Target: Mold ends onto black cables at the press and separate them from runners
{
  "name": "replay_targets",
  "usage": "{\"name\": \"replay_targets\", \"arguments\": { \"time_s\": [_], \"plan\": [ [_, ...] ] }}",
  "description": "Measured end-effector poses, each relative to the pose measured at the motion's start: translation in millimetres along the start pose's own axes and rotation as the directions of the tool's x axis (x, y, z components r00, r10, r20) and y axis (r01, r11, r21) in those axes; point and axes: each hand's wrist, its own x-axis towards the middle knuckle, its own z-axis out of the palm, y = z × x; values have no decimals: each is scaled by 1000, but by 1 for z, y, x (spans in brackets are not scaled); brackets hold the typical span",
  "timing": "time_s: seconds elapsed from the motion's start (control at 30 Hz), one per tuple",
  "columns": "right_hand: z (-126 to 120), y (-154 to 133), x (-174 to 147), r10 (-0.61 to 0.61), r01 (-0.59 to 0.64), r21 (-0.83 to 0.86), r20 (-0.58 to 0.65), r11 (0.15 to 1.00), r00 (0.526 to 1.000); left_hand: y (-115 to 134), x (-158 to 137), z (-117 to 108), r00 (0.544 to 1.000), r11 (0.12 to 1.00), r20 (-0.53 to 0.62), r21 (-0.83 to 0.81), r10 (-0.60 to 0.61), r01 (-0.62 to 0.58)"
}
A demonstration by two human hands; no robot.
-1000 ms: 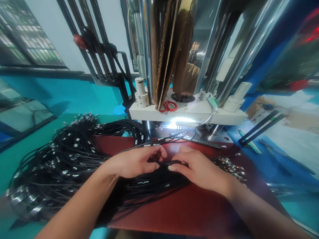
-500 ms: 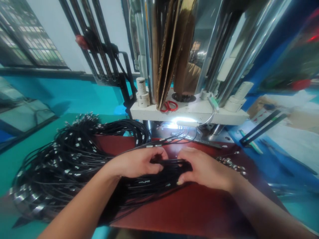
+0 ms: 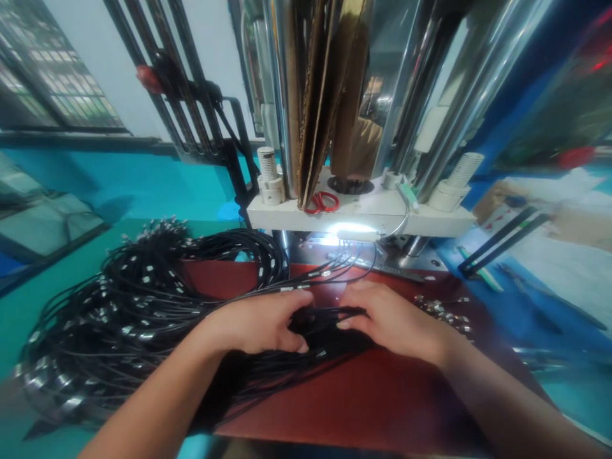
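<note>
My left hand (image 3: 258,322) and my right hand (image 3: 389,319) meet over a bunch of thin black cables (image 3: 329,328) on a dark red mat (image 3: 363,395). Both hands have their fingers curled onto the bunch, which runs between them and on under my left forearm. A big coiled heap of black cables with silver ferrules (image 3: 124,312) lies to the left, joined to the bunch. A few single cables (image 3: 335,268) lead from my hands toward the lit opening of the machine.
A machine stands behind the mat, with a white plate (image 3: 363,217), chrome columns (image 3: 449,108), cardboard sheets (image 3: 320,95) and red-handled scissors (image 3: 322,202). A small lamp (image 3: 356,234) glows under the plate. Silver connector ends (image 3: 444,312) lie right of my right hand. Tools (image 3: 497,245) rest on the blue surface.
My left hand has turned palm down and closed further onto the cable bunch. My right hand has shifted slightly back toward the machine, fingers still on the bunch.
</note>
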Motion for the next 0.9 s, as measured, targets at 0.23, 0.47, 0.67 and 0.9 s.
{"name": "replay_targets", "arguments": {
  "time_s": [0.23, 0.47, 0.67, 0.9],
  "plan": [
    [3, -1, -3, -57, 51, -108, -47, 993, 997, -8, 0, 3, 1000, 1000, -25, -15, 1, -2],
    [-8, -10, -10, 24, -29, -152, -36, 988, 999, -3, -8, -3, 994, 998, -92, -24, 62, -65],
    [-10, 0, -10, 32, -28, -50, 80, 998, 996, -3, 1, 3, 1000, 998, -12, -66, -13, 12],
    [-9, 3, -9, 24, -20, -46, 75, 999, 997, -3, 2, 3, 1000, 1000, -16, -30, 8, -9]
  ]
}}
